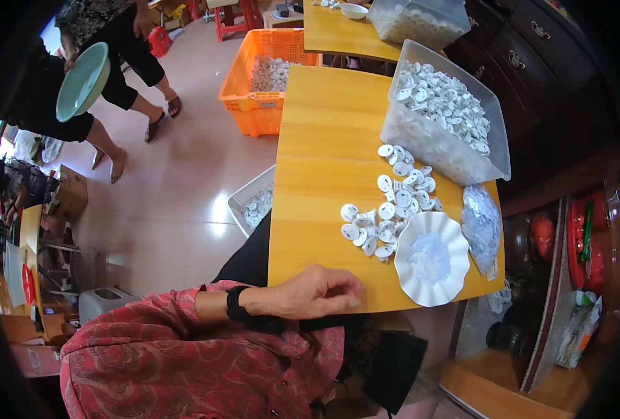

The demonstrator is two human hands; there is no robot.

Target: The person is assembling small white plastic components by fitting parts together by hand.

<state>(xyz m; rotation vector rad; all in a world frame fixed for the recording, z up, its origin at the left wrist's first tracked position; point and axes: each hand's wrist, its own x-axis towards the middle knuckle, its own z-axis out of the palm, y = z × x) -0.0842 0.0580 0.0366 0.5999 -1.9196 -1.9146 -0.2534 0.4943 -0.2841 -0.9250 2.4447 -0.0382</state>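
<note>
My left hand (317,292) rests at the near edge of the yellow table (317,174), with a dark band (237,304) round the wrist. Its fingers are curled in toward the thumb; what they hold, if anything, is hidden. To the right of it stands a white scalloped dish (456,279) with small pale bits (430,258) inside. Beyond the dish lies a loose heap of small round white plastic parts (403,197). A clear bag of pale pieces (481,227) sits by the table's right edge. My right hand does not show.
A translucent bin (439,143) full of white parts stands at the table's far right. An orange crate (250,115) and a white basket (243,222) are on the floor. At the far left, people stand, one with a green basin (83,82). Dark drawers (526,59) border the right.
</note>
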